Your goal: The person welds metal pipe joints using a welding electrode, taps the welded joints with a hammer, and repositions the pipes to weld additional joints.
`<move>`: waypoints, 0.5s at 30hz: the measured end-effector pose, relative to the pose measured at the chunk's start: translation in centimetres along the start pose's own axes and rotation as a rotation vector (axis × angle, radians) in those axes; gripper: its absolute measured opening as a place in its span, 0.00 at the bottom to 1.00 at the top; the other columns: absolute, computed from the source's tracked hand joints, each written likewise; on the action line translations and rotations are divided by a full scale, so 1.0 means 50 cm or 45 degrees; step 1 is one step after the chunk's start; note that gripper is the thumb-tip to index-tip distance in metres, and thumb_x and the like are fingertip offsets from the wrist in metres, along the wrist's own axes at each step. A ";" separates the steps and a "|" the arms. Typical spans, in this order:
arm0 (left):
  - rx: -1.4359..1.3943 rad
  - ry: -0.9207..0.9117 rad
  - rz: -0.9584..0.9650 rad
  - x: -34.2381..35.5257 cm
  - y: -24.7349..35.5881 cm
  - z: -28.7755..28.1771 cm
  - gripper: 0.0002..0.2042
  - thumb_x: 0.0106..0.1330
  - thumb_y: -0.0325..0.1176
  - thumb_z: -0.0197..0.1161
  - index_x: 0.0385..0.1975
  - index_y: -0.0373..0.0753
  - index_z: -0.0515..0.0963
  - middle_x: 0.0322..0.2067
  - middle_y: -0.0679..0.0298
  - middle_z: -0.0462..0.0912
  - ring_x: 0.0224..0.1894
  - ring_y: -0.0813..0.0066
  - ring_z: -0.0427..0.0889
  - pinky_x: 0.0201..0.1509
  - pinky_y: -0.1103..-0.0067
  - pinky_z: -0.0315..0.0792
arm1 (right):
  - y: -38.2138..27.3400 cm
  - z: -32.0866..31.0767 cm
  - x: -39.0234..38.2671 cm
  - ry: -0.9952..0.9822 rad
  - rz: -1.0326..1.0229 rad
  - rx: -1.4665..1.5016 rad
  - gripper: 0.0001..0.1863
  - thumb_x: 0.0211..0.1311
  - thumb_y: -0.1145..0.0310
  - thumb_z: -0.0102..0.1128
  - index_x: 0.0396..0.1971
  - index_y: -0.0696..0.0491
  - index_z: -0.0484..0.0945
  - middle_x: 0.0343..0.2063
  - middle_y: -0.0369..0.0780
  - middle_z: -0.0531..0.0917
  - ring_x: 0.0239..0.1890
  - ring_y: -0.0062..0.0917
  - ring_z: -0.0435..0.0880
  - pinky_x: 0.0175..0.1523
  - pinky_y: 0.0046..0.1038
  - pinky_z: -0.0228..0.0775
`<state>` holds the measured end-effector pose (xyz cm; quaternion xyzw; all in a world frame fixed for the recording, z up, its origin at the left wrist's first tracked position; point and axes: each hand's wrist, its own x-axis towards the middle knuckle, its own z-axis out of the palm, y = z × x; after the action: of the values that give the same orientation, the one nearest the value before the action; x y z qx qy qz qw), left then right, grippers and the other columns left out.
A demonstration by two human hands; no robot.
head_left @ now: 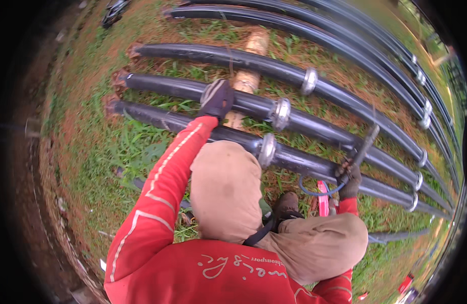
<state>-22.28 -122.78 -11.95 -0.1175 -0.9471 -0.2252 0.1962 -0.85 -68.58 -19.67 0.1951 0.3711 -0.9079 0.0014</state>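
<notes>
1. Gloved right hand [349, 183] curls round a straight, dull-grey, bar-shaped tool [366, 144], jutting forward past the grip
2. Under the gloved left hand [217, 100], a glossy black round pipe [319, 126]; cannot tell whether it grips

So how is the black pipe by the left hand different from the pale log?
The black pipe by the left hand is dark and shiny, while the pale log is light and duller.
The black pipe looks much longer than what shows of the pale log.
The black pipe passes over the pale log, which lies crosswise underneath.
Both are long and roundish.
</notes>
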 end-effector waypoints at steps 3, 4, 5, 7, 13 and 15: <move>0.032 -0.045 0.076 0.000 -0.040 0.040 0.07 0.72 0.36 0.65 0.37 0.40 0.79 0.38 0.49 0.82 0.45 0.40 0.82 0.50 0.50 0.74 | 0.000 0.003 0.002 -0.107 -0.100 -0.100 0.17 0.73 0.64 0.66 0.57 0.52 0.78 0.41 0.38 0.82 0.34 0.26 0.81 0.39 0.33 0.74; 0.077 -0.064 0.039 -0.006 -0.041 0.046 0.07 0.73 0.35 0.64 0.38 0.39 0.79 0.39 0.50 0.83 0.46 0.42 0.83 0.51 0.51 0.74 | 0.002 0.006 0.000 -0.139 -0.084 -0.097 0.19 0.73 0.65 0.67 0.59 0.52 0.77 0.41 0.37 0.82 0.35 0.26 0.81 0.39 0.32 0.75; 0.128 -0.084 0.014 -0.007 -0.030 0.049 0.06 0.73 0.35 0.64 0.38 0.39 0.80 0.40 0.51 0.83 0.46 0.43 0.83 0.52 0.52 0.74 | 0.002 0.003 -0.001 -0.166 -0.071 -0.093 0.19 0.73 0.65 0.67 0.59 0.52 0.77 0.41 0.37 0.82 0.35 0.26 0.81 0.39 0.32 0.75; 0.076 0.010 0.004 -0.015 -0.029 0.047 0.07 0.73 0.35 0.64 0.39 0.39 0.80 0.39 0.50 0.83 0.45 0.42 0.83 0.52 0.52 0.74 | 0.010 -0.007 -0.006 -0.097 -0.049 -0.113 0.19 0.73 0.66 0.67 0.60 0.52 0.76 0.41 0.37 0.82 0.37 0.26 0.81 0.40 0.33 0.76; 0.062 0.046 -0.017 -0.016 -0.034 0.050 0.07 0.73 0.36 0.65 0.39 0.39 0.81 0.37 0.50 0.83 0.43 0.41 0.82 0.53 0.53 0.75 | 0.011 -0.018 -0.002 -0.109 -0.039 -0.079 0.20 0.74 0.66 0.66 0.61 0.53 0.75 0.43 0.38 0.83 0.38 0.28 0.82 0.42 0.34 0.77; 0.048 0.015 -0.022 -0.012 -0.027 0.066 0.08 0.73 0.37 0.65 0.38 0.39 0.80 0.37 0.50 0.83 0.43 0.41 0.82 0.53 0.53 0.74 | 0.000 -0.021 -0.011 -0.060 -0.022 -0.053 0.20 0.74 0.66 0.66 0.61 0.53 0.76 0.42 0.39 0.83 0.38 0.28 0.82 0.42 0.34 0.77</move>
<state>-23.20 -122.50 -15.43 -0.1044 -0.9510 -0.2095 0.2019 0.05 -67.97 -20.16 0.1704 0.3915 -0.9042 0.0062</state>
